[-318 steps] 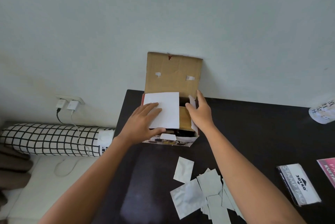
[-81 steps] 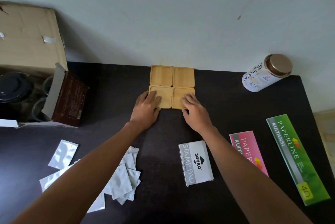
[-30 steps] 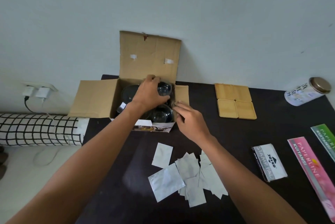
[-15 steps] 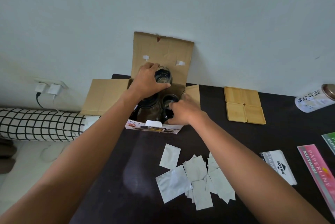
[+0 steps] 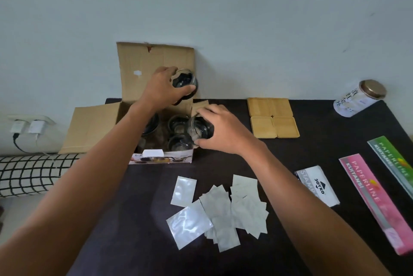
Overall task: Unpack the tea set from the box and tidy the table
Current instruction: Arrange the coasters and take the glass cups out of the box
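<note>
the inside of the cardboard box (image 5: 93,128) is dark and partly hidden behind the left arm, so the things still in it are hard to make out; two round glass cups (image 5: 178,124) show in there, and a bigger dark round thing to their left may be the pot, but i cannot tell. the green paper pack (image 5: 391,159) is cut off at the right edge of the frame. the left hand (image 5: 162,89) is closed around one glass cup (image 5: 184,82), held up in front of the tall back flap in the upper middle of the frame. the right hand (image 5: 220,129) is closed around a second glass cup (image 5: 199,131), tipped on its side just past the right edge of the box. that makes two cups in the hands. four wooden coasters (image 5: 273,120) lie in a square on the dark bench (image 5: 312,119), to the right of the box. a messy pile of silver packets (image 5: 220,208) lies in the lower middle, too many on top of each other to count. one white jar (image 5: 357,99) lies on its side at the upper right. one stamp pad box (image 5: 317,185) and one pink paper pack (image 5: 373,197) lie at the right. half a second ago the right hand was down inside the box; now it is at the box's right edge with a cup in it.
</note>
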